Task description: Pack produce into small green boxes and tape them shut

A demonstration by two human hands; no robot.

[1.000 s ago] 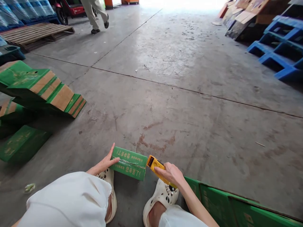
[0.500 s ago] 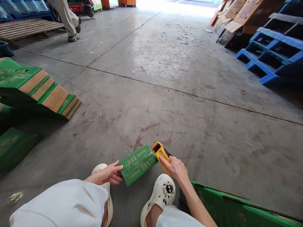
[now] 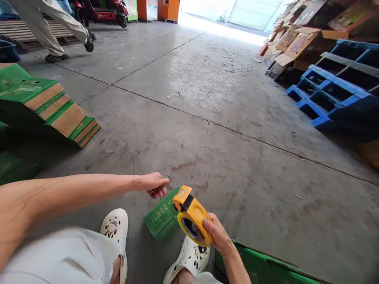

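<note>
A small green carton with gold lettering sits between my feet, its right end behind a yellow tape dispenser. My right hand is wrapped round the dispenser, holding it just above the carton's right end. A roll of tape shows in the dispenser's side. My left hand is over the carton's far edge, index finger stretched toward the dispenser and the other fingers curled in. Thumb and fingertips look pressed together, and whatever may be between them is hidden.
Green cartons are stacked at left; another green carton lies low right. Blue pallets and piled cardboard boxes line the right side. At upper left a person's legs pass near a red scooter. My white clogs flank the carton.
My left hand has left the carton's near-left end and moved to its far edge. The dispenser has turned and come over the carton's right end. The walking person has changed stride.
</note>
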